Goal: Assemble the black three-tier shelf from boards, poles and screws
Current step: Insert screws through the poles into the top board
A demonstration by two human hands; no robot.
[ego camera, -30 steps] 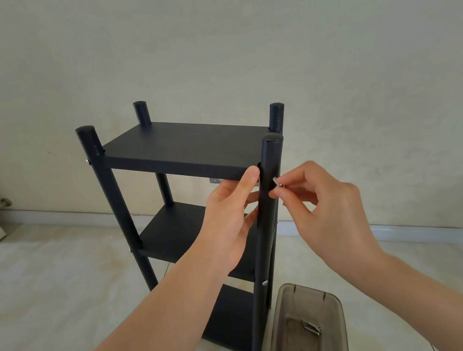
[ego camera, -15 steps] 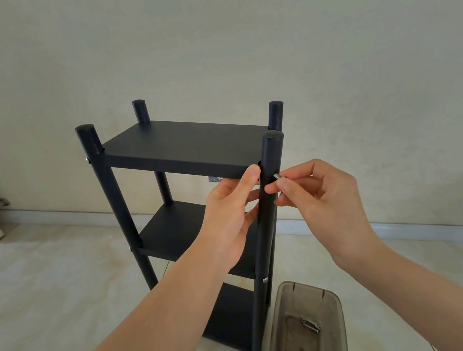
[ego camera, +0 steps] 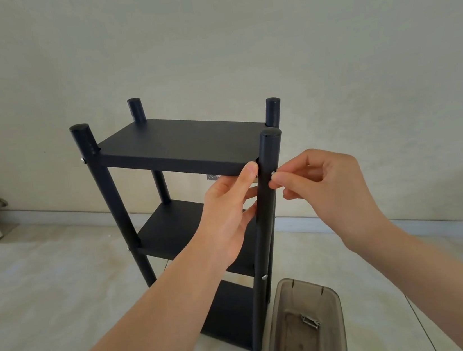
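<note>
The right hand (ego camera: 325, 192) pinches a small silver screw (ego camera: 273, 174) between thumb and forefinger and holds it against the outer side of the near right pole (ego camera: 269, 200), just below the pole's cap and level with the top board (ego camera: 179, 149); this looks like the last fixing for that corner, since the near left pole (ego camera: 97, 175) already shows a screw head at the same height. Just across the pole from the pinch, the left hand (ego camera: 230, 222) grips the corner where board and pole meet, thumb pressed on the board's front edge and fingers curled behind the pole, most likely to keep the board's hole lined up with the pole's hole and to brace the shelf (ego camera: 173, 236) against the push of the screw. The shelf stands upright on the tiled floor (ego camera: 48, 288) with all three tiers in place. Below the pinch, beside the pole's foot, lies a smoky plastic tray (ego camera: 326, 304) with a small metal part inside, kept within easy reach. Only the screw's head end shows; its shank and the hole are hidden by fingertips and pole, so whether the thread has caught cannot be told. The left fingers behind the pole are mostly covered.
</note>
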